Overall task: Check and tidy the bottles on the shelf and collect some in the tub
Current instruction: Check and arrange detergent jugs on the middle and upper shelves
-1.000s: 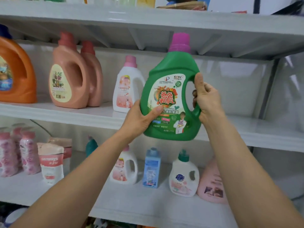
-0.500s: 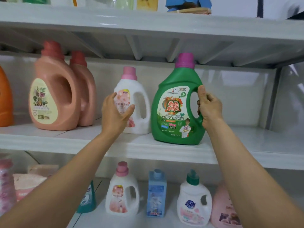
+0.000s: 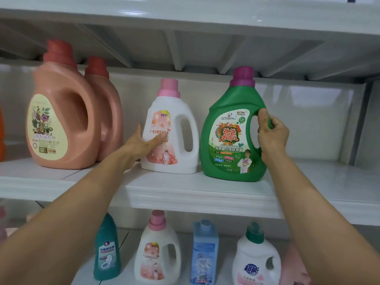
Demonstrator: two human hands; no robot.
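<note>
Lowered since a second ago, when both hands held it up in front of the shelves, the green bottle (image 3: 230, 140) now stands upright on the middle shelf (image 3: 185, 194). It sits close to the front edge, right of the middle. The left hand (image 3: 141, 145) has left it and gone over to the white bottle (image 3: 164, 108).

Biggest of what's up there are the peach bottles (image 3: 61, 124) with red caps, toward the left end of the same shelf, one tucked behind the other and touching it. The green bottle comes next, purple cap on top, label facing out. The right hand (image 3: 271, 134) is wrapped round its handle, fingers curled through the opening and thumb pressed on the handle's upper part. Just to its left stands the white bottle, pink-capped and upright, its handle turned toward the green one; I can't tell whether the two touch. The left hand grips its left side, thumb laid across the label, one finger up along the edge, the rest hidden behind. So the hands are apart, one bottle each.

Down on the lower shelf (image 3: 128, 264) four smaller ones stand in a row. From the right they are the teal-capped bottle (image 3: 256, 262), the blue bottle (image 3: 204, 254), the small pink-capped bottle (image 3: 157, 254) and the teal bottle (image 3: 106, 249) furthest left.
</note>
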